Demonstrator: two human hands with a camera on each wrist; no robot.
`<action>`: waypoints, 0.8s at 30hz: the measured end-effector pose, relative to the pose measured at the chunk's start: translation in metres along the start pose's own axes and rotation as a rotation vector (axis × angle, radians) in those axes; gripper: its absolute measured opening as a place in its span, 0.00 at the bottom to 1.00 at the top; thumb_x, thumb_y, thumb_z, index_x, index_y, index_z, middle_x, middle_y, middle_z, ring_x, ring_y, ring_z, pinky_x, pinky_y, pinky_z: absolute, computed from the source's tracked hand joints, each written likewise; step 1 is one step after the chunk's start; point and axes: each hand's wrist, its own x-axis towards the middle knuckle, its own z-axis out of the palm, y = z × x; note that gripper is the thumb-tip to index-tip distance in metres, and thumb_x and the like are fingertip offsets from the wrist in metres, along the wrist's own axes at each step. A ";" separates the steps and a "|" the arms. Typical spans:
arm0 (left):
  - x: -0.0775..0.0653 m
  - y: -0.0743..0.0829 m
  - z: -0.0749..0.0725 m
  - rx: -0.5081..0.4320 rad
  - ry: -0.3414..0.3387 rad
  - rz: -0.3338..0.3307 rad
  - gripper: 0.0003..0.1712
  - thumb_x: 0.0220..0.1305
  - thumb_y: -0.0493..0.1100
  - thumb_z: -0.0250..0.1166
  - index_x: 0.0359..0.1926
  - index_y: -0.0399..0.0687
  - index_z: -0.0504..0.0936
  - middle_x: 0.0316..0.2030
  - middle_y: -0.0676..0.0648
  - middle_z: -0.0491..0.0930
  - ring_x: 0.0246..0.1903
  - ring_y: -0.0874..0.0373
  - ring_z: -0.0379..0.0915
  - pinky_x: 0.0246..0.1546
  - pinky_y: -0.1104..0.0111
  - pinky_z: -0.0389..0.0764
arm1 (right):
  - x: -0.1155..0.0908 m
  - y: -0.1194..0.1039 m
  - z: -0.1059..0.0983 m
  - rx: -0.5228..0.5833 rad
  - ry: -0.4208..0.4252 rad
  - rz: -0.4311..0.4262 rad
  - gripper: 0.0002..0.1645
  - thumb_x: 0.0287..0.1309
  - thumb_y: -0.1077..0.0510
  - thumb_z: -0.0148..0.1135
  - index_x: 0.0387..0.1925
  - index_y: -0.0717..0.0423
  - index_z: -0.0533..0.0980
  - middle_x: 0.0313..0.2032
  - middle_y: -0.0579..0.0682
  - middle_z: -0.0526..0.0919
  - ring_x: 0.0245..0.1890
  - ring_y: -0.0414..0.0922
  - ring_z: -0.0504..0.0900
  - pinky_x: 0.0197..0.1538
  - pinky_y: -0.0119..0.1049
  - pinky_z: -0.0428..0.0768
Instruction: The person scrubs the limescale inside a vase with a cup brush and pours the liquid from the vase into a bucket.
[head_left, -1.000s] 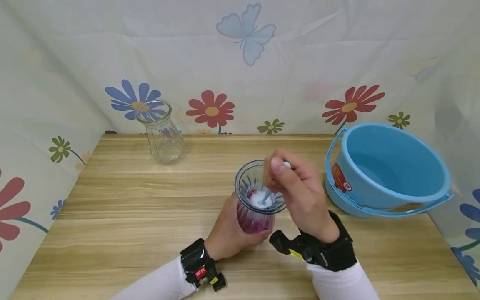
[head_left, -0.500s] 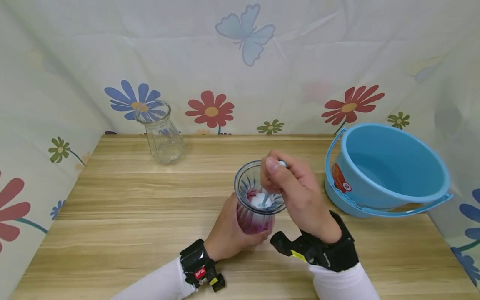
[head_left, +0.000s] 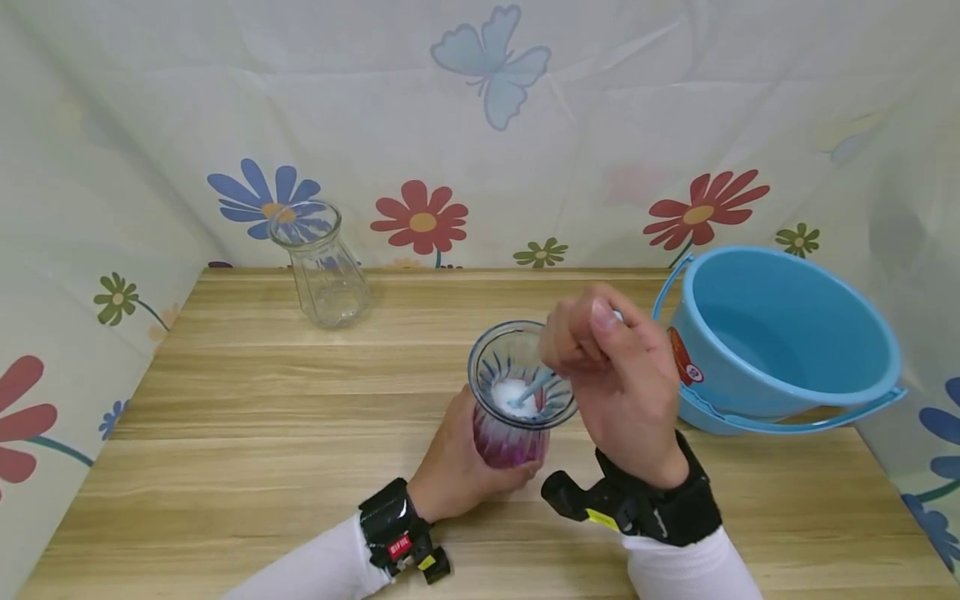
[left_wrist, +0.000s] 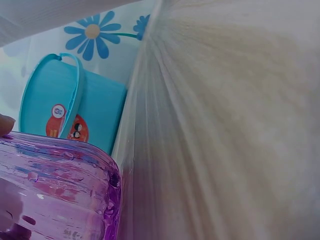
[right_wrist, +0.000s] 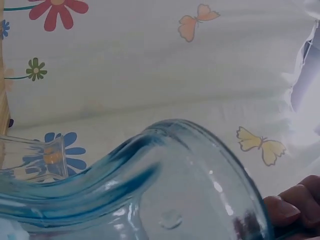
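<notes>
A flared glass vase (head_left: pixel 510 442), blue at the rim and purple lower down, stands on the table, leaning toward me in the head view. My left hand (head_left: pixel 459 467) grips its body from the left side. Above the mouth, my right hand (head_left: pixel 618 371) holds the light blue handle of what looks like a bottle brush (head_left: pixel 537 385). Its white head sits inside the vase, and the handle slants down to it from the right. In the left wrist view, the purple base of the vase (left_wrist: pixel 60 185) fills the lower left corner. The right wrist view shows its blue rim (right_wrist: pixel 220 165) close up.
At the back left stands a clear glass vase (head_left: pixel 330 287). A light blue bucket (head_left: pixel 690 392) with its handle down is at the right, just beyond my right hand. Flower-printed curtain (head_left: pixel 495 150) encloses the wooden table (head_left: pixel 247 433) at the back and sides.
My right hand dipped slightly left, then moved right, tilting the brush handle more. The white head has shifted a little left inside the vase. My left hand and the vase stayed put.
</notes>
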 end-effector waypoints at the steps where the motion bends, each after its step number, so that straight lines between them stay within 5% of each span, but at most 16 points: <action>1: 0.000 0.000 0.000 -0.003 -0.001 -0.006 0.61 0.44 0.49 0.86 0.74 0.73 0.57 0.65 0.62 0.69 0.64 0.62 0.70 0.67 0.56 0.76 | 0.000 0.000 0.000 0.015 0.003 -0.021 0.22 0.78 0.57 0.42 0.23 0.58 0.56 0.20 0.48 0.55 0.21 0.45 0.59 0.27 0.40 0.58; 14: -0.001 -0.001 0.000 0.009 0.011 0.004 0.61 0.43 0.52 0.86 0.74 0.72 0.57 0.66 0.59 0.69 0.64 0.59 0.70 0.65 0.55 0.78 | -0.005 0.001 -0.003 0.120 0.013 -0.188 0.20 0.76 0.62 0.35 0.23 0.59 0.55 0.20 0.48 0.55 0.19 0.43 0.59 0.24 0.37 0.54; 24: 0.000 0.006 -0.001 0.024 0.009 0.010 0.59 0.46 0.51 0.85 0.74 0.69 0.57 0.65 0.57 0.70 0.63 0.58 0.71 0.67 0.56 0.76 | -0.002 0.007 0.005 0.013 0.009 -0.110 0.20 0.77 0.60 0.41 0.24 0.60 0.59 0.20 0.48 0.57 0.21 0.45 0.62 0.27 0.39 0.60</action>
